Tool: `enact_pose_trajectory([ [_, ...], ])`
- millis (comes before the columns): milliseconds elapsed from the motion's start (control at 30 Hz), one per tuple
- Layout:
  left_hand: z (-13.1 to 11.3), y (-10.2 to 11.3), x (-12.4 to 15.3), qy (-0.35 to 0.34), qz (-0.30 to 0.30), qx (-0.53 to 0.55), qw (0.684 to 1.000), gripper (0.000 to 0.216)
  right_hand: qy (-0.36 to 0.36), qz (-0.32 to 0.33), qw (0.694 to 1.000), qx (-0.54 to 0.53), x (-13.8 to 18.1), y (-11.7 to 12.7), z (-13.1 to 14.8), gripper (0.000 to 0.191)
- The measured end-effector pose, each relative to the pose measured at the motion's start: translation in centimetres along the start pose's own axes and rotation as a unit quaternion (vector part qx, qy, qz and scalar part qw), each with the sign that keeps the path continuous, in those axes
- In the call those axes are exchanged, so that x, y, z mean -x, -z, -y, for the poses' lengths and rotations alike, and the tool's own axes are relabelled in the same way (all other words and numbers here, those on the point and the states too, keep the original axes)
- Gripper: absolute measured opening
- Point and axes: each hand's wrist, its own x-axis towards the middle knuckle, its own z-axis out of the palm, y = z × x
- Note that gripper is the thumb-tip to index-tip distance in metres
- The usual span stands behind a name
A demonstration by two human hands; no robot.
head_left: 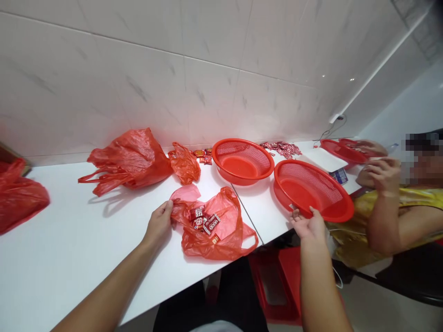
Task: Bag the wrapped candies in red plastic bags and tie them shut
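My left hand [159,221] pinches the left edge of a red plastic bag [221,246] lying opened out on the white table. Several small wrapped snack packets [204,221], dark red and brown, lie on the bag's spread film. To the right, my right hand [307,223] is palm up with thumb and fingers apart, at the near side of a red plastic basket [294,189]. Whether its fingertips touch the basket cannot be made out. That basket looks tilted. Behind and left of it stands a second red basket [242,170], with a mesh wall.
Red bags stand left, one full [134,157], one small [186,163], another [20,198] at the far edge. Small packets [205,156] and pink-red packets [284,149] lie near the wall. A person in yellow [360,230] sits right, beside more red baskets [334,150].
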Motion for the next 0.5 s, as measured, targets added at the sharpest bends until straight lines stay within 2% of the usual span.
enact_pose_trajectory([
  [100,0.2,0.2,-0.2,-0.003,-0.002,0.014,1.000,0.059,0.025,0.013,0.999,0.041,1.2,-1.3,-3.5,0.044],
  [200,0.3,0.3,-0.2,0.000,0.011,0.011,1.000,0.057,0.052,0.068,0.989,0.123,3.3,-3.9,-8.1,0.063],
  [233,0.2,0.2,-0.2,0.003,0.021,0.006,1.000,0.056,0.083,0.097,0.973,0.191,4.0,-4.9,-9.4,0.069],
  [300,-0.1,0.1,0.0,0.008,0.044,-0.014,0.999,0.052,0.185,0.141,0.890,0.391,4.9,-7.0,-11.1,0.072],
  [367,-0.4,-0.1,0.4,0.004,0.055,-0.034,0.998,0.049,0.246,0.175,0.800,0.519,5.2,-8.7,-11.6,0.052],
  [400,-0.7,-0.2,0.6,-0.002,0.053,-0.040,0.998,0.049,0.251,0.193,0.782,0.538,5.2,-9.4,-11.5,0.037],
  [433,-0.9,-0.2,0.9,-0.007,0.050,-0.040,0.998,0.049,0.249,0.215,0.777,0.537,5.1,-9.9,-11.2,0.027],
  [500,-1.4,-0.2,1.2,-0.009,0.054,-0.021,0.998,0.051,0.250,0.257,0.786,0.504,4.9,-10.7,-10.1,0.032],
])
